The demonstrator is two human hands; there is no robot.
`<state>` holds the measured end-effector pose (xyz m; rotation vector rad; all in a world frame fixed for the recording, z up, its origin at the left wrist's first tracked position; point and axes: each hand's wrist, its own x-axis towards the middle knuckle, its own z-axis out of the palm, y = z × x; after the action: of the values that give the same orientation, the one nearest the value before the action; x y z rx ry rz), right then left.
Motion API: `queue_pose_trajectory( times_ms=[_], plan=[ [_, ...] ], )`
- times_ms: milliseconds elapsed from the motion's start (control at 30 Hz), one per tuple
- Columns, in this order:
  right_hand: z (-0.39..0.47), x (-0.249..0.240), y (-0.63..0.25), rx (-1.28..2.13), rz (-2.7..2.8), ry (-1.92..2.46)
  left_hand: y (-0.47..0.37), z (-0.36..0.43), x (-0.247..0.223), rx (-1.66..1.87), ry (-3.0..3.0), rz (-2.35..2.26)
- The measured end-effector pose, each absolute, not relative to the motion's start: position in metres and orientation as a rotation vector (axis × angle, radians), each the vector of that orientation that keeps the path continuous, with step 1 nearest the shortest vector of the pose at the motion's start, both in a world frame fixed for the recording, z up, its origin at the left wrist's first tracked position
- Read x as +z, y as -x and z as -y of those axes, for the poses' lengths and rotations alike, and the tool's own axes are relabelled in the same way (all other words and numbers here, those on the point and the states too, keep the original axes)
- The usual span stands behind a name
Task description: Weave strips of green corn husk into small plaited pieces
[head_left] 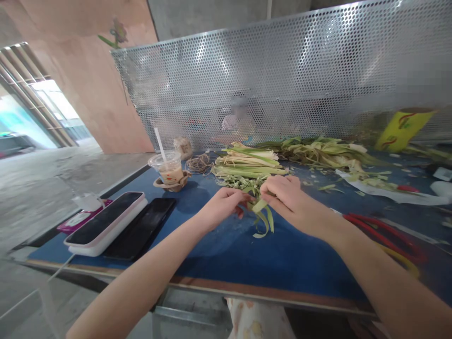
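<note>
Over the middle of the blue table, both hands pinch a pale green leaf strip [261,214], its narrow ends curling down below the fingers. My left hand [229,201] grips it from the left with bent fingers. From the right, my right hand [286,197] closes thumb and fingers on the same strip. Just beyond the hands lies a heap of small green leaf pieces [236,181], partly covered by them. Behind that is a stack of long pale green leaf strips [247,162]. Where the fingertips meet, the strip's exact fold is hidden.
At left are an iced drink cup [168,168] in a cardboard holder, twine [198,164], a black phone [143,228], and another phone [108,219] on a white case. Red-handled scissors [384,233] lie right. Loose leaves [318,153] lie before a perforated metal screen [268,80].
</note>
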<state>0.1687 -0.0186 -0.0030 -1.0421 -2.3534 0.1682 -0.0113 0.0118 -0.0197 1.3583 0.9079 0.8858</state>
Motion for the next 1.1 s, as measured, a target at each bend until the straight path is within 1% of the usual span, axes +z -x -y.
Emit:
queue_pose_trajectory(
  times_ms=[100, 200, 333, 467, 600, 800, 1100],
  plan=[
    [0.012, -0.004, -0.167, 0.119, 2.238, 1.106, 0.012, -0.009, -0.017, 0.87, -1.301, -0.792],
    [0.007, -0.006, -0.168, 0.139, 2.177, 1.136, 0.014, -0.005, -0.012, 0.797, -1.433, -0.799],
    [0.006, -0.005, -0.169, 0.131, 2.215, 1.143, 0.016, -0.003, -0.01, 0.72, -1.626, -0.902],
    [0.006, -0.006, -0.172, 0.083, 2.294, 1.087, 0.018, -0.004, -0.014, 0.695, -1.781, -0.88],
    [0.007, -0.008, -0.173, 0.127, 2.344, 1.061, 0.02, -0.003, -0.014, 0.623, -1.959, -0.882],
    [0.008, -0.008, -0.173, 0.14, 2.363, 1.068, 0.019, 0.001, -0.01, 0.657, -2.158, -0.944],
    [0.007, -0.008, -0.172, 0.005, 2.417, 1.017, 0.019, 0.0, -0.011, 0.643, -2.283, -0.975]
  ],
)
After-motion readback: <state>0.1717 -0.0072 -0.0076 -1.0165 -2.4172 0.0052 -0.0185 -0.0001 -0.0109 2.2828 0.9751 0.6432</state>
